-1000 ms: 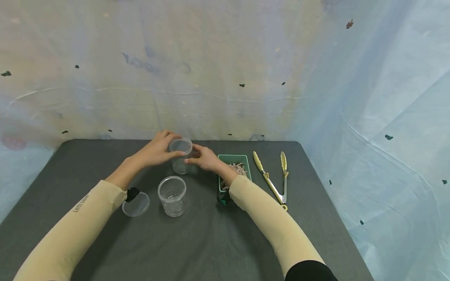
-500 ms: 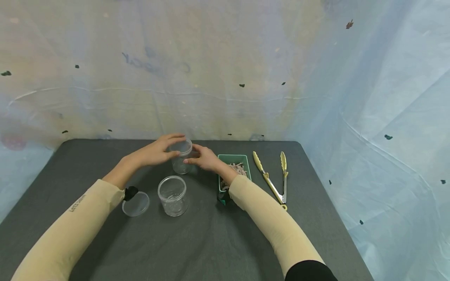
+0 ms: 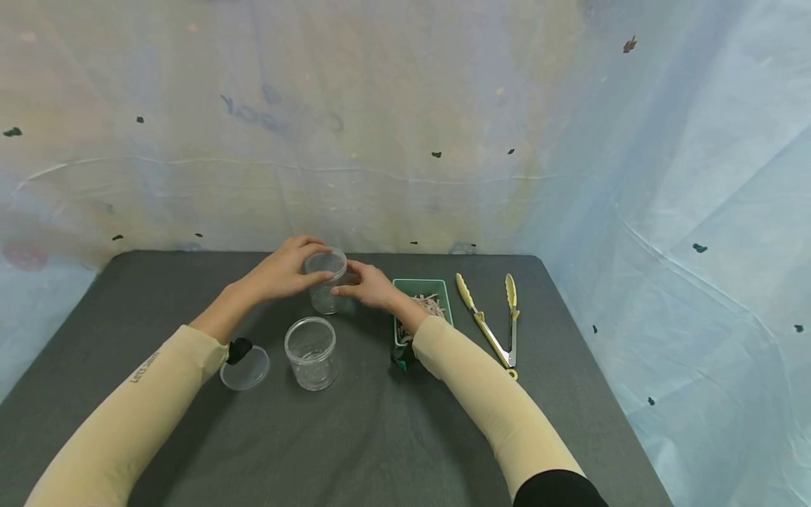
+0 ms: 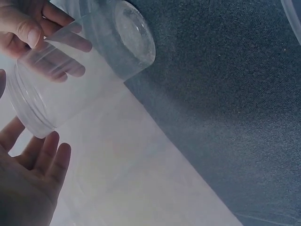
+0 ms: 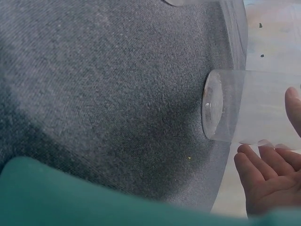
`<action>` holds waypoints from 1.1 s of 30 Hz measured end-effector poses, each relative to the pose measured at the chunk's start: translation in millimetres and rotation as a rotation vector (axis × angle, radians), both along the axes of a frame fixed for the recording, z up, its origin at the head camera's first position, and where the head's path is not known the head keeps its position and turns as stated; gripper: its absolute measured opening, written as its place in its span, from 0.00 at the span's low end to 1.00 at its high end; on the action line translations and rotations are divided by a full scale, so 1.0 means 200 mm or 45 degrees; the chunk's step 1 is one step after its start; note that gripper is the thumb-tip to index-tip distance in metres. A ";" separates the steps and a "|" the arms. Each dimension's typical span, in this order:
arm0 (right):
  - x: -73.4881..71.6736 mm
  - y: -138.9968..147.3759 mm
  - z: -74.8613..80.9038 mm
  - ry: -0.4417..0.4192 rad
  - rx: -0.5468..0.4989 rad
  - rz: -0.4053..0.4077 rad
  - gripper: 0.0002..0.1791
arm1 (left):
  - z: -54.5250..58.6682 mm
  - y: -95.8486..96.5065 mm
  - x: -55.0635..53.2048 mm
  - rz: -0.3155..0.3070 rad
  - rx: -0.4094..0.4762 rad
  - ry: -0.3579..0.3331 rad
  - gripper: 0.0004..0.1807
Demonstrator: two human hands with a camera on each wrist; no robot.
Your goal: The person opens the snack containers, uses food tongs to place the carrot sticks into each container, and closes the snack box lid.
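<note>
A clear plastic jar stands upright near the back of the dark table. Over its top sits a clear lid, and my left hand grips that lid by the rim, thumb in front and fingers behind. My right hand holds the jar's body from the right side, just under the lid. In the left wrist view, the right hand's fingers show through the jar wall. Closer to me are a second clear jar, open at the top, and a loose clear lid left of it.
Under my right forearm is a green basket of brownish strips, partly hidden. Tongs with yellow tips lie spread to its right. A pale sheet hangs behind the table.
My left hand has turned about the lid, its fingers swinging right across the rim and then back. The right hand and the jar have stayed in place.
</note>
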State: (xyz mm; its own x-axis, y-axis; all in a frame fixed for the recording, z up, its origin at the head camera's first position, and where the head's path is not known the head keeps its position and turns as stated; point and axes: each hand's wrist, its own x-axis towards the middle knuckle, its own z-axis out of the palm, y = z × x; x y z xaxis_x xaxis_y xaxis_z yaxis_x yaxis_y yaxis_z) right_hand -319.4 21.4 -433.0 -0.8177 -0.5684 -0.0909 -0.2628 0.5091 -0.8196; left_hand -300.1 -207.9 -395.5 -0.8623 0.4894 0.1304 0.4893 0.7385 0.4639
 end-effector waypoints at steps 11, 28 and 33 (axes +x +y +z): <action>0.00 0.00 -0.01 0.014 0.009 0.001 0.41 | -0.01 0.01 -0.01 0.023 0.012 -0.045 0.42; -0.02 0.00 -0.01 0.012 0.021 -0.004 0.42 | -0.01 -0.02 -0.02 -0.073 0.077 -0.112 0.36; -0.02 0.00 -0.01 0.006 0.017 -0.006 0.42 | -0.02 -0.01 -0.02 -0.025 0.067 -0.072 0.38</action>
